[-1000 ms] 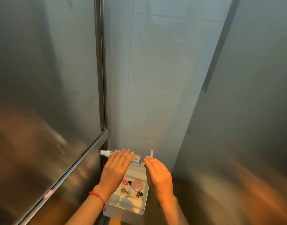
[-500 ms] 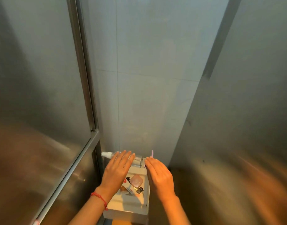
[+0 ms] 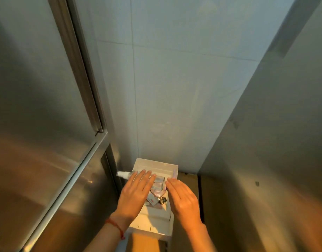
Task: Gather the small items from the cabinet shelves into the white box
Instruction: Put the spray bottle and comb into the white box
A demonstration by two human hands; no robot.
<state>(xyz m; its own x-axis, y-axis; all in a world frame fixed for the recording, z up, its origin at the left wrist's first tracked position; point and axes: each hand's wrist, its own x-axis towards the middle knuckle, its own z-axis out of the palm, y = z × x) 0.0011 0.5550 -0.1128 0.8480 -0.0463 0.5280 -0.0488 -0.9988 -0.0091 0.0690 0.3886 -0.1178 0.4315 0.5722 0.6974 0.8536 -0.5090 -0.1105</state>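
A: Hands are being counted: two, the left hand point(image 3: 134, 194) and the right hand point(image 3: 183, 199), over one white box point(image 3: 156, 165).

B: One spray bottle point(image 3: 124, 174) is being covered by the left hand's straight, flat fingers, lying across the box's left rim. A pink strip point(image 3: 174, 174) is being seen beyond the right hand's fingertips; its grip cannot be told.

A: More of the box is being shown than half a second ago.

Left hand point(image 3: 133, 194) covers the middle of the spray bottle point(image 3: 124, 174) and part of the white box point(image 3: 157, 165). Small items point(image 3: 156, 199) between the hands are too blurred to identify. Right hand point(image 3: 184, 200) hides the box's right wall. Both forearms are cut off at the bottom edge.
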